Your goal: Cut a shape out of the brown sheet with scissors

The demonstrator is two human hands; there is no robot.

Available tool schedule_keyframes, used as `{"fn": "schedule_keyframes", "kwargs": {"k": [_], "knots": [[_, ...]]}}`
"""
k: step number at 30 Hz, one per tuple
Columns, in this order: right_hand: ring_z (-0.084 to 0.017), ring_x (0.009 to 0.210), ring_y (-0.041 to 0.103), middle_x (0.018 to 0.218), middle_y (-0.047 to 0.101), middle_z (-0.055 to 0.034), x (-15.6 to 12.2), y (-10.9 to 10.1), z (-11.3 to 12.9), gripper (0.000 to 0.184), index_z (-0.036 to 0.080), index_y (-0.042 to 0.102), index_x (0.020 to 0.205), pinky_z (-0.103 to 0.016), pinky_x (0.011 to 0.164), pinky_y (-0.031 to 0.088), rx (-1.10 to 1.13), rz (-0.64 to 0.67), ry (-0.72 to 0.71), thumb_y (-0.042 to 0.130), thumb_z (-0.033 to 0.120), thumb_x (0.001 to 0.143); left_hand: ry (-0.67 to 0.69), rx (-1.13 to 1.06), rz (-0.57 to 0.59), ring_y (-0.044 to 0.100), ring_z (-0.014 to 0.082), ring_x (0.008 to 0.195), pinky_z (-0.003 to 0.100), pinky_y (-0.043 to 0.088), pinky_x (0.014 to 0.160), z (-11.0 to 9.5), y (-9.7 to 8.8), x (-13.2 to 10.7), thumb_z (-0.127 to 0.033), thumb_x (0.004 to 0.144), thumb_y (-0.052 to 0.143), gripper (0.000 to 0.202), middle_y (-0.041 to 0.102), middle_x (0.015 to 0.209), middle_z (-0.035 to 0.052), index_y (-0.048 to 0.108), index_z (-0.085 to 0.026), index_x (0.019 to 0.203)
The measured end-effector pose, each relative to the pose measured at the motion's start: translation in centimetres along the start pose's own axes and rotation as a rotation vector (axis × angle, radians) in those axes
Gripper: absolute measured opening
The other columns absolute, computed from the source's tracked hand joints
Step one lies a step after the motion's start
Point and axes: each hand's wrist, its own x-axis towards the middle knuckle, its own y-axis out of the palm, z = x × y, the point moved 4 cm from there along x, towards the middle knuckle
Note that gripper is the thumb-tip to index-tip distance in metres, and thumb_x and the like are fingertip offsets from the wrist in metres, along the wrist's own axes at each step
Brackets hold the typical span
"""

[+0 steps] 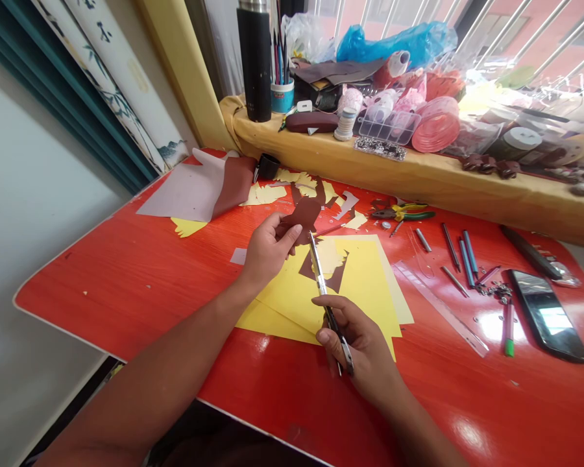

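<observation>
Between the thumb and fingers of my left hand (267, 251) is a small piece of brown sheet (305, 213), held up above the table. My right hand (357, 340) grips a pair of scissors (317, 263), blades pointing away from me. The scissor tips reach the lower edge of the brown piece; whether they touch it I cannot tell. Below lie yellow sheets (282, 321), with a dark brown scrap (335, 280) and a pale yellow cut-out on top.
Yellow and brown offcuts (267, 193) lie at the back, beside a folded brown sheet (233, 185). To the right are pliers (403, 213), a clear ruler (442, 311), several pens and a phone (547, 314). A black flask (254, 65) stands on the cluttered sill.
</observation>
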Motion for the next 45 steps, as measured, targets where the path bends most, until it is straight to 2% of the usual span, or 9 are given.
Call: {"fn": "schedule_keyframes", "kwargs": {"k": [8,14,25,33,38,45], "knots": [[-0.013,0.044,0.053,0.069,0.046,0.0109,-0.1,0.0,-0.1,0.051,0.025,0.069,0.133,-0.028,0.047,0.043,-0.014,0.004,-0.019,0.081,0.060,0.098,-0.005,-0.003,0.003,0.058,0.0107,0.057,0.025,0.045,0.051,-0.1,0.0,0.1,-0.038,0.100,0.078,0.018,0.069,0.075,-0.0027,0.067,-0.023,0.099],[-0.013,0.042,0.052,0.068,0.047,0.0110,0.0,0.1,0.0,0.055,0.025,0.070,0.131,-0.028,0.046,0.041,-0.015,-0.003,0.002,0.085,0.064,0.095,-0.006,-0.009,-0.003,0.058,0.0108,0.056,0.025,0.045,0.051,-0.2,0.0,0.2,-0.039,0.098,0.079,0.021,0.071,0.075,-0.0018,0.066,-0.023,0.097],[-0.012,0.041,0.049,0.064,0.043,0.0123,-0.1,0.0,0.0,0.053,0.026,0.072,0.131,-0.028,0.044,0.041,0.000,-0.005,0.016,0.087,0.061,0.094,-0.017,-0.041,0.003,0.056,0.0107,0.054,0.025,0.044,0.050,-0.2,-0.1,0.5,-0.045,0.094,0.083,0.027,0.073,0.075,-0.0003,0.067,-0.022,0.096],[-0.012,0.041,0.046,0.062,0.044,0.0124,-0.2,0.1,-0.1,0.051,0.026,0.073,0.130,-0.028,0.045,0.042,0.022,0.001,0.019,0.087,0.060,0.095,-0.034,-0.074,0.013,0.055,0.0103,0.054,0.025,0.044,0.050,0.2,-0.3,0.8,-0.044,0.091,0.085,0.029,0.072,0.072,-0.0013,0.066,-0.023,0.095],[-0.012,0.040,0.046,0.061,0.045,0.0125,-0.2,0.2,-0.2,0.053,0.026,0.072,0.131,-0.029,0.045,0.041,0.019,0.012,0.034,0.087,0.062,0.094,-0.040,-0.077,0.001,0.055,0.0101,0.053,0.026,0.045,0.050,0.5,-0.3,1.0,-0.048,0.088,0.089,0.034,0.075,0.077,0.0002,0.067,-0.023,0.095],[-0.011,0.040,0.046,0.064,0.043,0.0125,-0.2,0.2,-0.1,0.054,0.026,0.071,0.130,-0.028,0.045,0.040,0.037,0.012,0.018,0.087,0.062,0.094,-0.028,-0.078,0.019,0.055,0.0101,0.054,0.026,0.045,0.050,1.0,-0.4,1.1,-0.045,0.089,0.088,0.030,0.075,0.079,0.0003,0.069,-0.023,0.096]]}}
